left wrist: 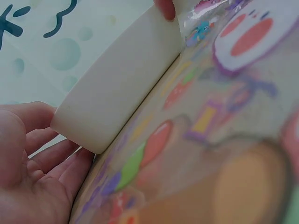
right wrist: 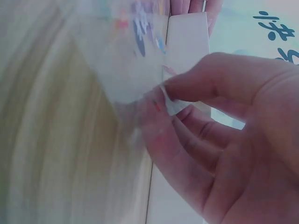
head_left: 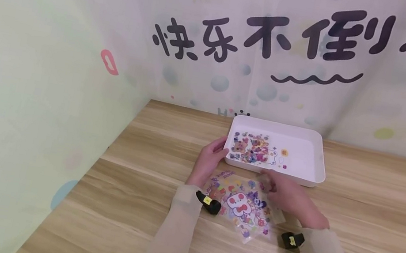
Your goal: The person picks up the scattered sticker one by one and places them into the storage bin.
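My left hand (head_left: 207, 162) holds the near left corner of a white tray (head_left: 304, 179), its thumb at the corner and the other fingers along the left side. In the right wrist view, my right hand (right wrist: 224, 121) pinches the edge of a clear sticker sheet (right wrist: 121, 65) between thumb and index finger. Colourful cartoon prints cover the clear sheets (head_left: 240, 204) in front of the tray, among them a white figure with red cheeks. They overlap on the table, and my right fingers cover part of their far right edge. More clear printed sheets (head_left: 249, 147) lie in the tray's left half.
The tray stands on a wood-grain table (head_left: 130, 177), close to a printed cloth backdrop (head_left: 211, 78) with large dark characters. Another light cloth (head_left: 23, 92) hangs along the table's left side. Each wrist wears a small black camera (head_left: 292, 240).
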{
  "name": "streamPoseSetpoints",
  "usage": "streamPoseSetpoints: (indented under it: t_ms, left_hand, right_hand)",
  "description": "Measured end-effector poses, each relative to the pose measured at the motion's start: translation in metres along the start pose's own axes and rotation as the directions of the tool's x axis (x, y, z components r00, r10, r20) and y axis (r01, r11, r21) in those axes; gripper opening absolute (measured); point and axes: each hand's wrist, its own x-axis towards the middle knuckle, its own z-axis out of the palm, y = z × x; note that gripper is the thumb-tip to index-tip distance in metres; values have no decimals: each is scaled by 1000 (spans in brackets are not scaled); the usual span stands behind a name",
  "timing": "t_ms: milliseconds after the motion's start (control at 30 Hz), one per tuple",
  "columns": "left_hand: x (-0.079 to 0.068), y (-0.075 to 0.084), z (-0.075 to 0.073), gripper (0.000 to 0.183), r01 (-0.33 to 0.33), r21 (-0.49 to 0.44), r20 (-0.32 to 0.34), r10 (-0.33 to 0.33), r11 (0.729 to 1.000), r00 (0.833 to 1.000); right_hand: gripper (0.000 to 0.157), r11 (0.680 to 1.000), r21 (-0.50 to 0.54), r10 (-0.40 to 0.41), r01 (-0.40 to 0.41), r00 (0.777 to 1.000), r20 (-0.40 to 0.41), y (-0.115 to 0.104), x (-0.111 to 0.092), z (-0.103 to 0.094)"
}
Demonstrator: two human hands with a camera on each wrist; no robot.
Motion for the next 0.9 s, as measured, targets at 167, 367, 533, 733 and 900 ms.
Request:
streamPoseSetpoints:
  t_ms: [167,367,533,733,900]
  left_hand:
    - [0,1,0,40,4,4,-3,-4,1000,1000]
    - [1,0,0,40,-6,8,-7,6,1000,1000]
    - [2,-1,0,40,-12,3,-3,12,1000,1000]
    - [1,0,1,41,-8,-2,-1,8,1000,1000]
    - [0,1,1,41,-15,-1,1,15,1000,1000]
  right_hand:
    - [36,1000,-11,25,-25,1000,-18,0,-2,-3]
    - [26,999,14,44,-43,999,-23,0,-2,-5]
    - [16,999,15,48,-47,999,-26,1,-3,-8]
    - [13,1000,-10,-21,20,999,-36,5,-6,-13]
    - [14,998,-27,-50,48,998,-49,7,-8,-16]
